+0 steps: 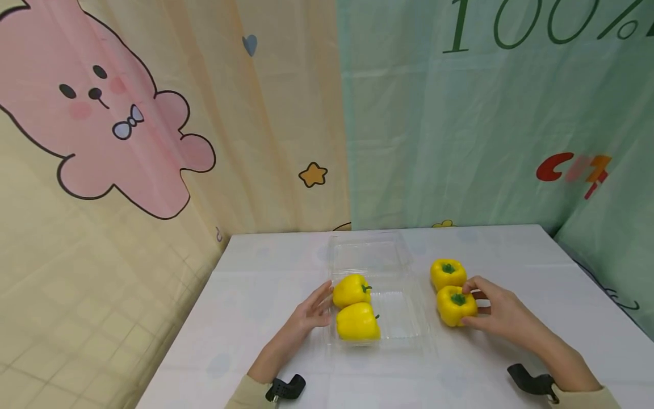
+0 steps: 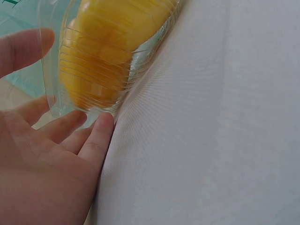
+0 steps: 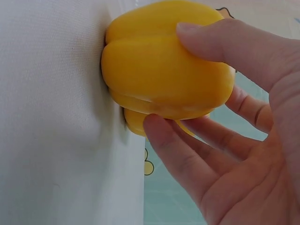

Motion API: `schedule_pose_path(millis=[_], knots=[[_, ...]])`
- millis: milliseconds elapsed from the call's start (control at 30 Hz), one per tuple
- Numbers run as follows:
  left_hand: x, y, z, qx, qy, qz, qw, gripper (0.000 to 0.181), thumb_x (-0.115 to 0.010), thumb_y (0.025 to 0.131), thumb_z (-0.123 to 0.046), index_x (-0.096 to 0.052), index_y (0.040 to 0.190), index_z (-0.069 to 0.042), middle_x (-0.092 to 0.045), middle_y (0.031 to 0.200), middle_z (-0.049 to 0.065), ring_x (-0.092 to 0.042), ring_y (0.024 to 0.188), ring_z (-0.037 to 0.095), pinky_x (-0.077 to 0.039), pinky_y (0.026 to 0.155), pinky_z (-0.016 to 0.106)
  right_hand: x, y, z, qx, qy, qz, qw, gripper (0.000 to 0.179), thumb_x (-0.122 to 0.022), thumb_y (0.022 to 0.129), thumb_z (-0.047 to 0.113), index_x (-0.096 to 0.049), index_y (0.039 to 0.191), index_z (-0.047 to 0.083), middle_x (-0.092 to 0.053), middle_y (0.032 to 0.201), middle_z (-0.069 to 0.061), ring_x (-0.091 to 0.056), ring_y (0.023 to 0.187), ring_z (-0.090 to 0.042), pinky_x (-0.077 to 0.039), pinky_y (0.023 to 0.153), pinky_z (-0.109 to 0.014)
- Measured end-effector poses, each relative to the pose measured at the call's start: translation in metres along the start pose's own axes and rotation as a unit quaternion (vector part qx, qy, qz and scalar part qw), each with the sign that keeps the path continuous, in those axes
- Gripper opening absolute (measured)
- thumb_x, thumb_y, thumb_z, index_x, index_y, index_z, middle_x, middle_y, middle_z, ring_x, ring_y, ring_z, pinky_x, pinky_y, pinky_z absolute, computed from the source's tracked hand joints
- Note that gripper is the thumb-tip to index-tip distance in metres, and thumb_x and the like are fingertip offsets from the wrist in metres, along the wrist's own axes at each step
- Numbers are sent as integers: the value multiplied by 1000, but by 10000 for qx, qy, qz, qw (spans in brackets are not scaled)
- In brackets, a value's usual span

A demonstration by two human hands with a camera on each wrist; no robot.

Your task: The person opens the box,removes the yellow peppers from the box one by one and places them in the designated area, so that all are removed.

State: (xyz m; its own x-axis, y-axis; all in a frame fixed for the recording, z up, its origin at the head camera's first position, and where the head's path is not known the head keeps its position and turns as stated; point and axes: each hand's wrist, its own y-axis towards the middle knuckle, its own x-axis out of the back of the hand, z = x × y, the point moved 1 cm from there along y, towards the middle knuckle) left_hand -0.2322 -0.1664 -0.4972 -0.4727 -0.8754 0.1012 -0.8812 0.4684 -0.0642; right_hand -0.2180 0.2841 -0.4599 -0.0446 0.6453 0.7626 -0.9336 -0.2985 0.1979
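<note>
Two yellow bell peppers, a far one [image 1: 351, 291] and a near one [image 1: 357, 322], lie on their sides in the left half of a clear plastic clamshell box [image 1: 403, 318], whose lid is folded back. My left hand [image 1: 310, 311] is at the box's left wall, fingertips touching the plastic in the left wrist view. On the right, my right hand [image 1: 503, 312] grips an upright yellow bell pepper [image 3: 164, 65], thumb on one side and fingers on the other. The pepper still touches the table. Just behind it stands another yellow bell pepper [image 1: 448, 274], mostly hidden in the right wrist view.
A white cloth covers the table [image 1: 245, 307]. The transparent lid [image 1: 368, 253] lies flat toward the table's back edge. Printed curtains [image 1: 276, 113] hang behind and at both sides. Black camera mounts [image 1: 286, 387] sit at both wrists.
</note>
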Motion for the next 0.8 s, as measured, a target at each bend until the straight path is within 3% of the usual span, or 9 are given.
schedule_pose_path(millis=[367,800], knots=[[0,0,-2,-10,12,61,10000,79,-58,104,-18,-18,170,-25,-17,178,9,-21,163,37,-22,130,61,9,-3,4,21,-193,133,9997,61,-95,77,29,-59,123,12,-65,124,-9,-69,111,-33,-65,85,-43],[2,-1,-2,-52,-16,106,9999,78,-58,104,-17,-17,171,-26,-17,178,6,-22,163,34,-19,131,62,30,-1,18,145,-561,112,9983,65,-91,81,24,-60,136,9,-64,137,-15,-66,116,-38,-63,88,-51]])
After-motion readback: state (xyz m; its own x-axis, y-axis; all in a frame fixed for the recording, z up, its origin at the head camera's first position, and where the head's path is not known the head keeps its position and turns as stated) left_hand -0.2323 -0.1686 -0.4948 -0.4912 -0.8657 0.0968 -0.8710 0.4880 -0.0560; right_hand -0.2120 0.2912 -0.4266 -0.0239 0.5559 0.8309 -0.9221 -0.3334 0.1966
